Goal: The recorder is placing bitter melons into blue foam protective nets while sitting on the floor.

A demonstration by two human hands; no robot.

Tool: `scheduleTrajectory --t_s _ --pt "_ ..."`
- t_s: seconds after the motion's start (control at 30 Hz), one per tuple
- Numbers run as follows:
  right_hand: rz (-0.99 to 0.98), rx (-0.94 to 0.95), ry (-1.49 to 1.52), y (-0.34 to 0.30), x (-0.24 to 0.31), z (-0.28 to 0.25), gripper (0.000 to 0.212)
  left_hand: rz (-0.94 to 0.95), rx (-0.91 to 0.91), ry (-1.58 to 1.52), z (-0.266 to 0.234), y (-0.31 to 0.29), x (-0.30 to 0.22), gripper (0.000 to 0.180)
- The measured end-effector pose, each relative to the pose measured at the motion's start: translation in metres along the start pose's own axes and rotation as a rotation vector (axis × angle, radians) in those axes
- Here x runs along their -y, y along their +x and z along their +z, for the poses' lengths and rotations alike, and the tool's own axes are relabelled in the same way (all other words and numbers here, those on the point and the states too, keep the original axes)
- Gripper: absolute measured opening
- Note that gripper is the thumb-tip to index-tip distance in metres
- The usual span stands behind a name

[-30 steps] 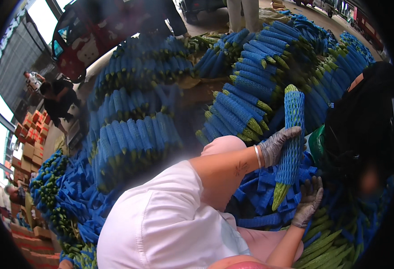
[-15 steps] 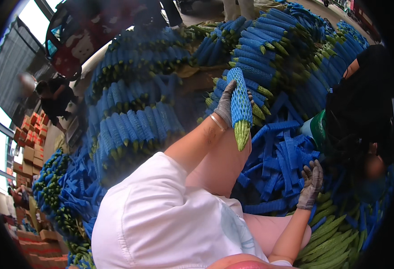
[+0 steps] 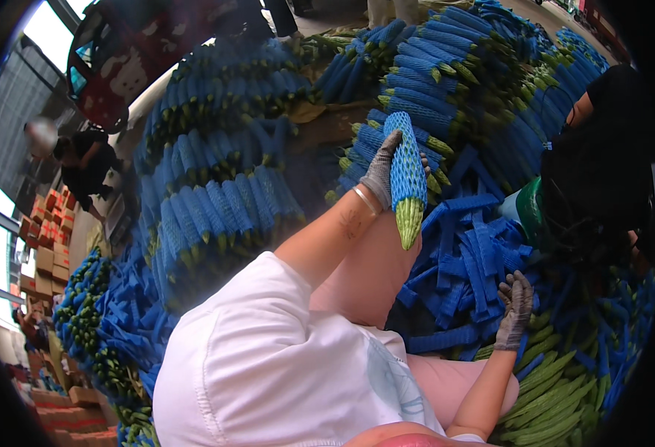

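Observation:
My left hand (image 3: 379, 173), in a grey glove, grips a bitter melon (image 3: 409, 223) in a blue foam net sleeve. The green tip sticks out of the sleeve toward me; the fingers on the far side are mostly hidden. Lower right, my gloved right hand (image 3: 516, 309) holds nothing, its fingers apart and slightly curled. It hovers beside a heap of loose, flat blue net sleeves (image 3: 465, 257). Bare green bitter melons (image 3: 547, 398) lie in a pile next to my right forearm.
Rows of sleeved bitter melons (image 3: 227, 201) are stacked ahead to the left, and a taller stack (image 3: 428, 82) stands ahead to the right. A green bucket (image 3: 528, 208) sits near a person in dark clothes (image 3: 599, 149). Cardboard boxes (image 3: 44, 261) and a red vehicle (image 3: 111, 82) are at left.
The sleeved bitter melon in my left hand has shifted slightly to the right. My right hand has dropped a little, still apart from the sleeves. The view has turned slightly.

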State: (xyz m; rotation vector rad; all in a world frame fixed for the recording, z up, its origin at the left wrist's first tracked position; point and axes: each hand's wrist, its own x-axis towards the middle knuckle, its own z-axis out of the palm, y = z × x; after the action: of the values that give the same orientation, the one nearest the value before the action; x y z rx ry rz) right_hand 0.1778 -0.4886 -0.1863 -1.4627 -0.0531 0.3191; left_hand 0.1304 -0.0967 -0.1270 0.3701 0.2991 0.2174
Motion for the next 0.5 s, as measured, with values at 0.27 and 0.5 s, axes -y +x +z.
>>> scheduleTrajectory --t_s 0.27,0.5 --pt "0.009 0.04 -0.057 0.0035 -0.0033 0.004 0.03 0.014 -0.048 0.003 0.0032 0.0001 0.0019 0.074" --pt "0.017 0.045 -0.078 0.0011 -0.0068 0.0037 0.03 0.013 -0.042 -0.01 0.0084 -0.0078 0.0034 0.055"
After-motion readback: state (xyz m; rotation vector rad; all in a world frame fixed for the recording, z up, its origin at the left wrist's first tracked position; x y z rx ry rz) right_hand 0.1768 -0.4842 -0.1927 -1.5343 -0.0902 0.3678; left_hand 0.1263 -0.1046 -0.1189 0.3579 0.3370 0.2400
